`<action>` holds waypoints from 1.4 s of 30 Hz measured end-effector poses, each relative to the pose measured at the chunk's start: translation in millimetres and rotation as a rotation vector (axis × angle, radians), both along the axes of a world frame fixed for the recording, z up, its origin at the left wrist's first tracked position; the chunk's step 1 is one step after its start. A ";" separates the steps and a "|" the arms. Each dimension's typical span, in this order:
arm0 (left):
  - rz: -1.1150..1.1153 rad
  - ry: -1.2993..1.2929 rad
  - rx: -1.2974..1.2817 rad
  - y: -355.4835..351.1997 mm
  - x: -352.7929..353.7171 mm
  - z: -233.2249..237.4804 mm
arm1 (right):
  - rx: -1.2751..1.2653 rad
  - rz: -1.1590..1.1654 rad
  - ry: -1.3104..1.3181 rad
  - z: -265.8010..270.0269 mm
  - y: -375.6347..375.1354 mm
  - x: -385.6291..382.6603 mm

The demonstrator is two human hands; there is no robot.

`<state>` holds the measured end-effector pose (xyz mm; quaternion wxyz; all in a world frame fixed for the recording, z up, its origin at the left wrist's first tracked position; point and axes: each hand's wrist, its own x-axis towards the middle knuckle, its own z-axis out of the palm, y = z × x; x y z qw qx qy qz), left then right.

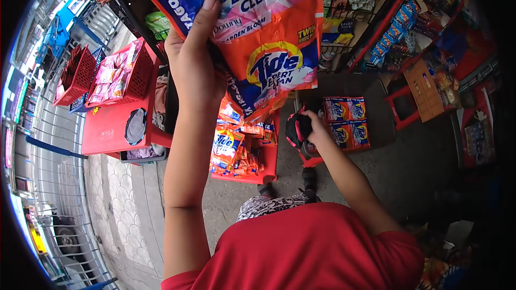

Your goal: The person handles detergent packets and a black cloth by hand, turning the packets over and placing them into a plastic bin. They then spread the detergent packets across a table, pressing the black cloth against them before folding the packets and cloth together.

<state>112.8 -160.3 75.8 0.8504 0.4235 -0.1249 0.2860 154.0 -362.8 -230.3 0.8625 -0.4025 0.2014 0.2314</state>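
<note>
My left hand (191, 59) is raised and grips a large hanging strip of orange and blue Tide detergent sachets (269, 37), thumb pressed on its front. My right hand (317, 128) reaches down and closes on a black and red object (295, 129) beside a red tray (252, 178). The tray holds several more Tide sachets (228, 147). Just right of my right hand, a block of Tide packs (346, 121) lies on the concrete floor. I cannot tell what the black and red object is.
A red table (107, 129) at the left carries red baskets (129, 72) of pink sachets. Racks of packaged goods (376, 0) fill the top right. A red stool (403, 113) with a cardboard box (427, 88) stands to the right. A railing (54, 182) borders the left.
</note>
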 end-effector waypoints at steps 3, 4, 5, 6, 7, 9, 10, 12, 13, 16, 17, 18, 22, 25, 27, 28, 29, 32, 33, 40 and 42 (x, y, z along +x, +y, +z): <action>-0.052 -0.065 -0.109 -2.6 0.7 21.5 | 0.221 0.141 0.106 -22.0 7.4 -11.2; 0.009 -0.056 -0.111 -0.6 2.4 24.1 | 0.377 0.153 0.073 -12.3 17.5 -16.7; 0.016 -0.055 -0.111 0.9 4.8 26.7 | 0.531 0.166 0.041 -1.2 28.3 -21.9; -0.007 -0.064 -0.131 2.8 7.3 29.0 | 0.529 0.173 0.045 10.4 41.5 -25.1; -0.028 -0.075 -0.152 4.9 9.4 29.7 | 0.646 0.062 -0.045 22.0 52.3 -24.7; -0.019 -0.056 -0.190 7.5 12.2 25.6 | 0.844 -0.062 -0.223 42.5 73.5 -21.3; -0.027 -0.066 -0.216 8.9 13.1 20.3 | 0.870 -0.056 -0.301 50.2 78.6 -16.4; 0.005 -0.014 -0.262 19.4 13.4 5.7 | 0.844 -0.014 -0.428 61.2 85.7 -3.7; 0.017 -0.016 -0.264 28.2 12.1 -3.1 | 0.818 0.001 -0.468 65.0 84.9 3.1; 0.051 0.090 -0.314 62.9 10.2 -42.7 | 0.658 0.004 -0.419 69.6 62.4 18.7; 0.097 0.152 -0.317 79.9 13.1 -64.6 | 0.596 0.010 -0.368 66.9 49.6 22.9; 0.143 0.219 -0.320 96.9 14.9 -89.3 | 0.536 0.017 -0.317 64.3 36.9 27.2; 0.238 0.435 -0.448 146.5 15.3 -200.4 | 0.109 -0.002 -0.230 28.5 16.3 39.7; 0.281 0.579 -0.465 157.2 4.9 -260.3 | 0.112 -0.018 -0.143 26.9 18.9 32.6; 0.252 0.677 -0.411 154.4 -7.9 -276.2 | 0.052 -0.060 -0.128 28.0 19.4 29.4; 0.200 0.668 -0.390 154.8 -10.4 -285.6 | 0.043 -0.073 -0.148 29.1 18.8 29.3; 0.202 0.677 -0.403 152.3 -11.8 -288.0 | 0.036 -0.089 -0.157 31.4 20.1 27.0; 0.143 0.714 -0.427 143.2 -13.1 -281.7 | -0.038 -0.113 -0.148 63.3 17.8 22.2; 0.132 0.691 -0.434 139.8 -10.0 -275.9 | -0.033 -0.107 -0.144 73.1 18.5 25.9; 0.093 0.700 -0.500 126.8 20.6 -286.7 | -0.084 -0.194 -0.310 108.6 1.4 87.9; 0.167 0.972 -0.385 119.7 19.0 -308.0 | -0.099 -0.175 -0.322 97.1 -1.8 110.5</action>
